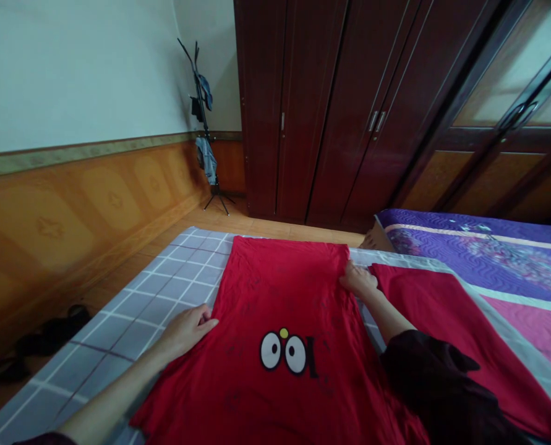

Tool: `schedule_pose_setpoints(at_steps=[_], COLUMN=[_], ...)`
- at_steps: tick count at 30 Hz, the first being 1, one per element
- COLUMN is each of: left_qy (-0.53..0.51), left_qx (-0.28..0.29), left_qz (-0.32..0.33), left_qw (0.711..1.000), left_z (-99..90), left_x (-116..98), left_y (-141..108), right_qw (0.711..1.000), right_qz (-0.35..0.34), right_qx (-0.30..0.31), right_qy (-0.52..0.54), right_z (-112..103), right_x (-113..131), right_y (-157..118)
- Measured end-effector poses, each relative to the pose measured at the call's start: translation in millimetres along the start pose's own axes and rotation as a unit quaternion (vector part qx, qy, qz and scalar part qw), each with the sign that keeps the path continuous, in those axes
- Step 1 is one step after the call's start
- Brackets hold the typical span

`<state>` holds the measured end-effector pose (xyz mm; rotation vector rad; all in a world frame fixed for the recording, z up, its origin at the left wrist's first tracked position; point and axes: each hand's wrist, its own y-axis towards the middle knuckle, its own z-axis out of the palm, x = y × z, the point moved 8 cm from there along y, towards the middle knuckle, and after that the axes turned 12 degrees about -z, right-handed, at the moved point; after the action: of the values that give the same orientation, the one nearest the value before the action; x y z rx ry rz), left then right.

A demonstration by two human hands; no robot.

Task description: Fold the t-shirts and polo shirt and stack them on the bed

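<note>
Checked sheet (175, 281): one | printed shirt (284, 290): one | red cloth (456, 327): one | left grip (187, 327), right grip (359, 280): both pinching shirt edges

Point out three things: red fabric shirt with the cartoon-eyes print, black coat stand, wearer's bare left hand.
Red fabric shirt with the cartoon-eyes print (279, 311): head view, plain cloth just above the eyes.
Black coat stand (205, 127): head view, middle of the pole.
Bare left hand (187, 329): head view, back of the hand.
</note>
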<state>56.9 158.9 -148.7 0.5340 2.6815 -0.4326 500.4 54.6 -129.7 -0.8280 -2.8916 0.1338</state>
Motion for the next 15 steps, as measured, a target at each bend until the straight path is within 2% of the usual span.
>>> schedule_pose_setpoints(at_steps=[5, 9, 12, 15], left_qy=[-0.006, -0.02, -0.054, -0.074], left_qx=[0.016, -0.011, 0.002, 0.04], left_qz=[0.04, 0.001, -0.024, -0.016], left_qw=[0.999, 1.0, 0.998, 0.996], left_z=[3.1, -6.1, -9.8, -4.6], left_x=[4, 31, 49, 53], left_y=[-21, -21, -26, -43], right_qw=[1.0, 0.998, 0.996, 0.99], right_qz=[-0.013, -0.011, -0.04, -0.095], right_qx=[-0.011, -0.035, -0.054, -0.067], right_qy=[-0.013, -0.041, -0.064, -0.079], right_z=[3, -4, -15, -23], right_x=[-1, 1, 16, 34], right_y=[-29, -41, -54, -86])
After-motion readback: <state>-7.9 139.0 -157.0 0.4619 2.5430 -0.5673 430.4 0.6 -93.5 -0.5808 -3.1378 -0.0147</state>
